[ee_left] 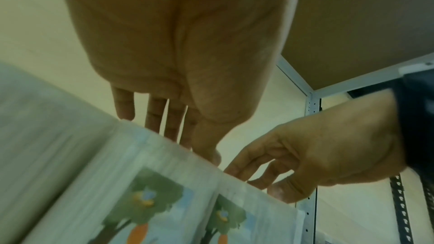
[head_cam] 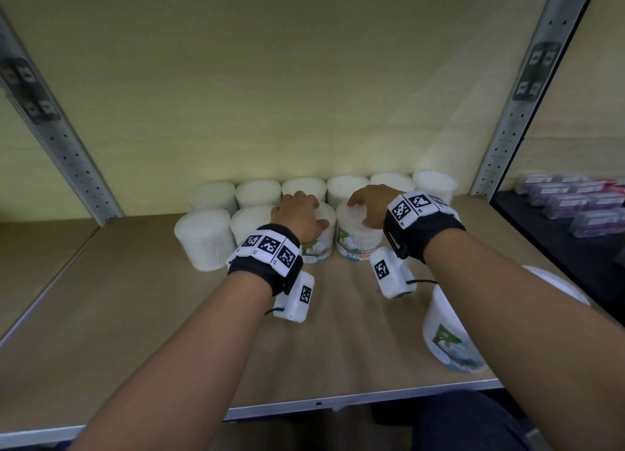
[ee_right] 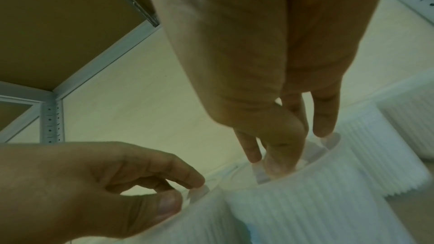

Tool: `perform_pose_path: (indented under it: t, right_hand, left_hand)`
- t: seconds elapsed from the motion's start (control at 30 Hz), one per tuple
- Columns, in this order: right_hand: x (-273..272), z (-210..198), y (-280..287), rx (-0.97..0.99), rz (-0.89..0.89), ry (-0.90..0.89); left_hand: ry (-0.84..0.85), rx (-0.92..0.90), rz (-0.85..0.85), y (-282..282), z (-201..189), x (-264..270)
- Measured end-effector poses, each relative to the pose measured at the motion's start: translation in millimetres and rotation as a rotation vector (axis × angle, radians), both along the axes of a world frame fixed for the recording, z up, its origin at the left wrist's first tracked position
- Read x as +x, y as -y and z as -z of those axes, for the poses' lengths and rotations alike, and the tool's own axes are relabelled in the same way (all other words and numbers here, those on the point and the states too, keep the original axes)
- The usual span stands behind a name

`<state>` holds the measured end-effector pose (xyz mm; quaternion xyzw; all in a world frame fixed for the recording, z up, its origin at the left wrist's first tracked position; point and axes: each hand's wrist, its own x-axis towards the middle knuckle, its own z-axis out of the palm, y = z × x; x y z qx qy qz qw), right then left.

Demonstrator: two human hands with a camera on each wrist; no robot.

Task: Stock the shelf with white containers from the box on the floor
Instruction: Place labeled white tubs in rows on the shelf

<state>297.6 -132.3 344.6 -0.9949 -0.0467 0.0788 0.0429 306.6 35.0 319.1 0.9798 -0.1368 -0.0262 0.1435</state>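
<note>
Hands are resting on two round white plastic containers — left hand [head_cam: 302, 218] and right hand [head_cam: 369, 206] both curling over lids; I'm judging them light, slippery, best gripped around rims.

Shelf board [head_cam: 135, 315]: front-left area bare from front edge back to the container rows, open for a reach. White containers [head_cam: 257, 193] stand two rows deep against the back edge, touching or nearly so, no gap wide enough for a hand. Lone container [head_cam: 449, 332] stands near the front-right corner, narrowing entry there. Metal uprights [head_cam: 77, 166] bound both side edges. Upper board [ee_right: 58, 25] closes the space overhead.
</note>
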Motion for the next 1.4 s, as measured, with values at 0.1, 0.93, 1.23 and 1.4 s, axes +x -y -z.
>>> perform_pose_path:
  t: [0.1, 0.93, 1.23, 1.4]
  right_hand:
    - [-0.6, -0.4, -0.3, -0.004, 0.001, -0.005]
    - [1.2, 2.0, -1.4, -0.026, 0.023, -0.012]
    - [-1.9, -1.2, -4.6, -0.082, 0.019, -0.031]
    - [-12.7, -8.6, -8.3, -0.092, 0.014, -0.054]
  left_hand:
    - [-0.078, -0.01, 0.065, -4.6, -1.3, 3.3]
    - [0.024, -0.147, 0.064, -14.8, 7.9, 4.1]
    - [0.02, -0.185, 0.063, -14.8, 7.4, 2.1]
    - [0.027, -0.153, 0.077, -15.6, 1.6, -7.0]
